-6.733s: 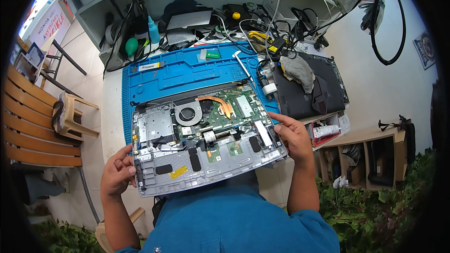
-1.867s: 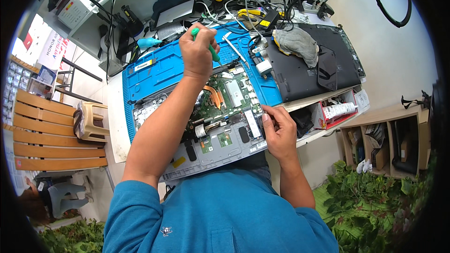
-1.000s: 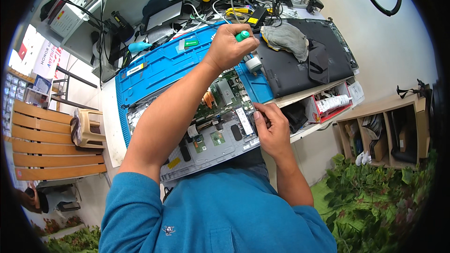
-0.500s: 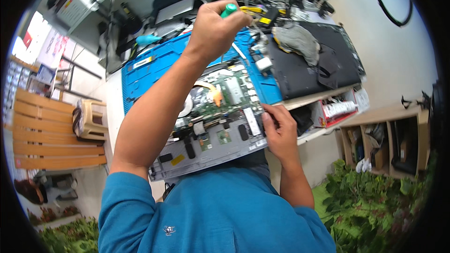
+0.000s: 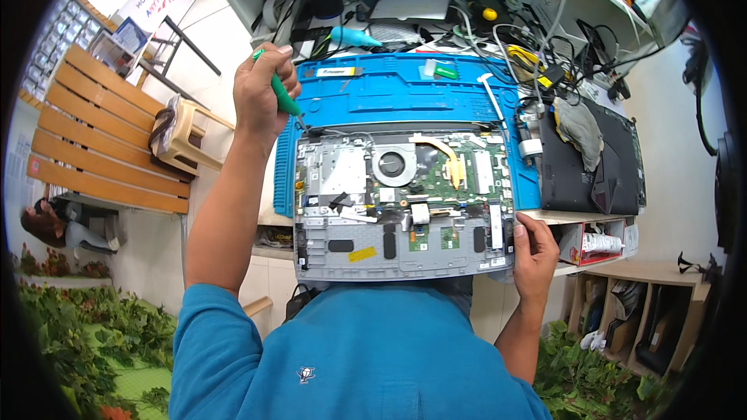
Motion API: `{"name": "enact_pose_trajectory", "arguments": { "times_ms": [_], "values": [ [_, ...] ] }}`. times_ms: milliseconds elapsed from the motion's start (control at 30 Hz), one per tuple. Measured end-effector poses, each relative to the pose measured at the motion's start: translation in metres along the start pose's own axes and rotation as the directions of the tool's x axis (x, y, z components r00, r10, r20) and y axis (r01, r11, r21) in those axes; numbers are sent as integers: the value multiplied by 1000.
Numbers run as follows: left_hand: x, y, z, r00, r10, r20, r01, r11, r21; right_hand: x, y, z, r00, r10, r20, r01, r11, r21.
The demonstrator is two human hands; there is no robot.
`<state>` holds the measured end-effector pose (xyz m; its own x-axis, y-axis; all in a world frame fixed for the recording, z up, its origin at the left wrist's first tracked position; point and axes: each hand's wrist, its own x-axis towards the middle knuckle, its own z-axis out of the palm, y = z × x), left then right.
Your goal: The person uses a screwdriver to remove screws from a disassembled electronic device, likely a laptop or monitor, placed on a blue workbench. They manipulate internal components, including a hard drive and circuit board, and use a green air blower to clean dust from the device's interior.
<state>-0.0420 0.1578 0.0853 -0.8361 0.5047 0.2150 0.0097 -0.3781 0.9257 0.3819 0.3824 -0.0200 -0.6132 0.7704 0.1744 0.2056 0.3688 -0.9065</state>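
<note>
My left hand (image 5: pixel 266 93) is closed round a green screwdriver (image 5: pixel 282 93), its tip down near the upper-left hinge corner of an opened laptop base (image 5: pixel 342 171). The base shows a fan (image 5: pixel 394 165), a copper heat pipe (image 5: pixel 451 157), a green circuit board and grey palm-rest plastic, and overhangs the desk's front edge. My right hand (image 5: pixel 531 245) grips the base's right edge near the lower corner, fingers curled at it. The blue silicone mat (image 5: pixel 401 89) lies under and behind the base.
A black laptop (image 5: pixel 583 187) with a grey cloth (image 5: pixel 576 128) lies right. Cables, tools and a blue bottle (image 5: pixel 354 37) crowd the back beneath a shelf. A wooden bench (image 5: pixel 93 155) and plastic stool (image 5: pixel 187 136) stand left, a person (image 5: pixel 62 225) beyond. A low cubby unit (image 5: pixel 630 311) is lower right.
My left hand with the screwdriver has moved from the base's upper-right corner to its upper-left corner. The view has swung, showing the base squarer. My right hand stays at the right edge.
</note>
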Motion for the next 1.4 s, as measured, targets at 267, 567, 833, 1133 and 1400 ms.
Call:
{"name": "enact_pose_trajectory", "arguments": {
  "times_ms": [267,567,833,1133,1400],
  "values": [
    [-78,0,-19,958,-125,258,172,971,-167,15,-29,-5,999,-48,-20,45,989,-143],
    [-154,1,-8,921,-81,381,196,941,-275,20,-42,6,996,-92,-15,91,994,-57],
    [-130,31,15,962,176,208,-108,947,-303,11,-74,12,942,-334,24,335,938,-86],
    [-172,14,101,832,245,498,-278,961,-8,-21,-117,71,674,-445,590,406,890,207],
    [-111,58,90,631,89,771,-542,762,356,10,-100,22,842,-437,317,464,886,-14]
  ]
}}
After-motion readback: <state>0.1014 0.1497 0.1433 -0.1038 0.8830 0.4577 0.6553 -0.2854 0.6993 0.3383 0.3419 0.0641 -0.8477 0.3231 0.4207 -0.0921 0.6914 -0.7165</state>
